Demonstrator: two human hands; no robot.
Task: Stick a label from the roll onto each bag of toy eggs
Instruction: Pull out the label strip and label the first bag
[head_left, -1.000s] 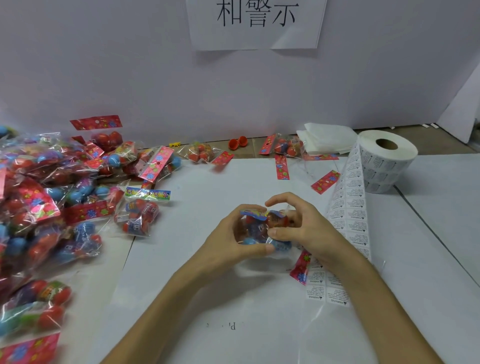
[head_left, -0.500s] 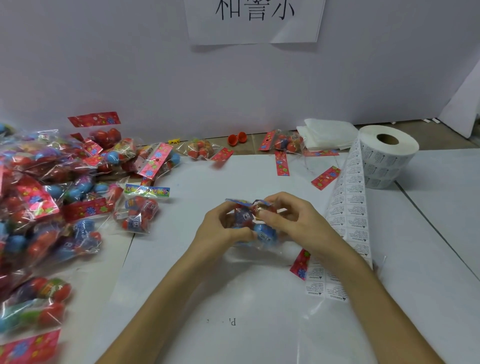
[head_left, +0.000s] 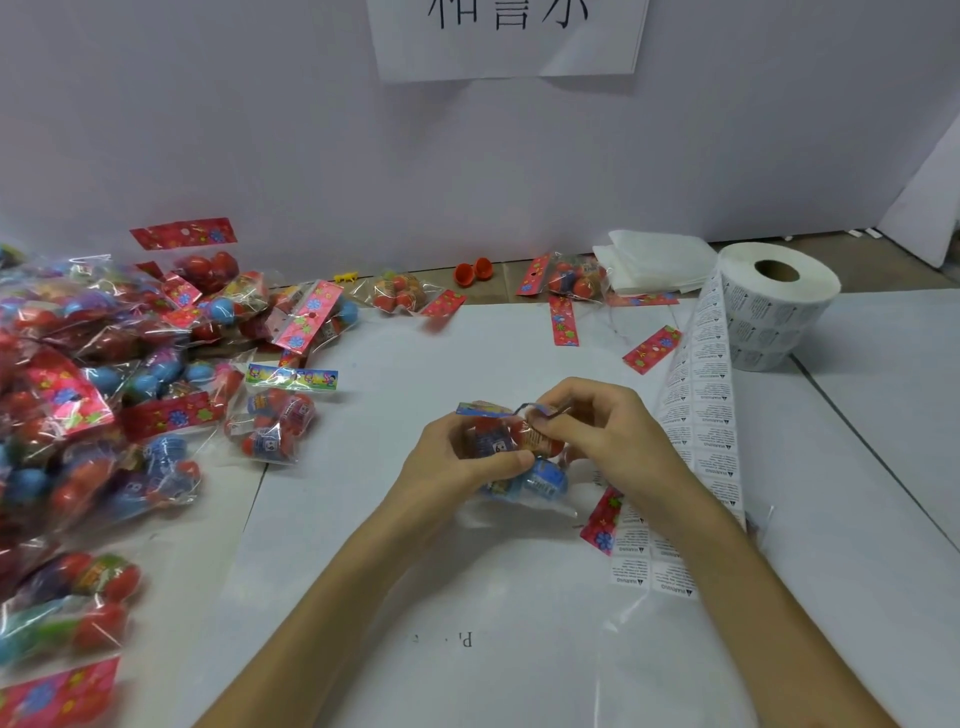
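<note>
Wall sign (head_left: 511, 39): white paper with large black characters is fixed at top centre, cut off by the frame edge.
Folded white sheets (head_left: 657, 260): stacked at the upper right, against the wall.
Red egg halves (head_left: 472, 271): two open shells are laid side by side, upper centre.
Yellow toy animal (head_left: 346, 277): set left of the shells.
Loose red cards (head_left: 562, 320): scattered right of centre.
White sheet (head_left: 415, 571): spread over the tabletop, a small "P" printed at lower centre.
</note>
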